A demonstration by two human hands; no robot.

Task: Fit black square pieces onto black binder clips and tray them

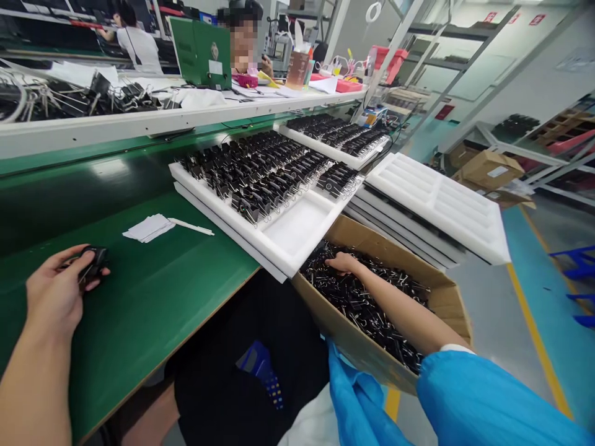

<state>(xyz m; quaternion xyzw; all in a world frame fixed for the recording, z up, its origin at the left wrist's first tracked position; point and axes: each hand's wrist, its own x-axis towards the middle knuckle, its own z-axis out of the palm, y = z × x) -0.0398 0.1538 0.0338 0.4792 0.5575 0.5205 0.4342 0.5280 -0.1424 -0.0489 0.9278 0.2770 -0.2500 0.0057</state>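
Over the left of the green table [195,272], my left hand [58,288] is closed around a black binder clip [94,261]; the fingers cover part of it. My right hand [344,263] reaches into a cardboard box [372,353] heaped with black binder clips [357,297]. Its fingers are curled at the pile's surface, and what they pinch is hidden. Between the hands, a white tray [297,232] carries rows of black clips [260,167] with wire handles, and its near compartment shows a bare floor.
Paper slips [149,228] and a white pen [191,227] lie on the table. Behind stands a second filled tray [339,133]. Stacked white trays [441,201] rise beyond the box. A shelf [153,126] overhangs the back, holding clips and a green box [201,52]. Two people sit beyond.
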